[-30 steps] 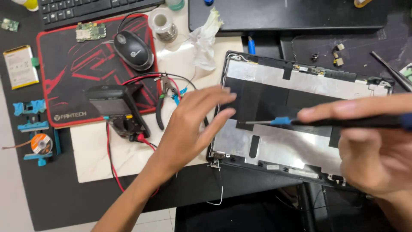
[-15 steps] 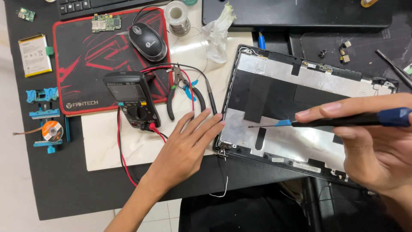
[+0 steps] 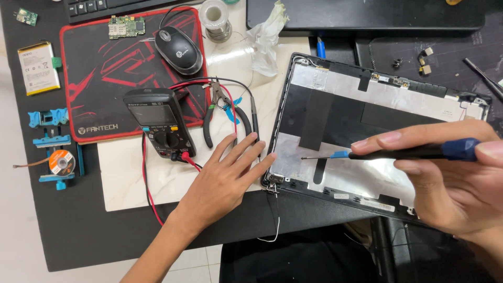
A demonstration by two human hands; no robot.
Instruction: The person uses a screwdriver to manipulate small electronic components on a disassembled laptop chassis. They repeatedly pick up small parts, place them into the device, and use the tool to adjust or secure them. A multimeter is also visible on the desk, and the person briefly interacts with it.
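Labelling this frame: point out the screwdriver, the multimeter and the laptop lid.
screwdriver (image 3: 414,152), head view, black shaft in the right hand
multimeter (image 3: 160,123), head view, its body below the screen
laptop lid (image 3: 340,123), head view, dark inner panel

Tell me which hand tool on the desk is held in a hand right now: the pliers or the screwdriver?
The screwdriver, with its black and blue handle, held in the right hand over the laptop lid. The pliers lie untouched beside the multimeter.
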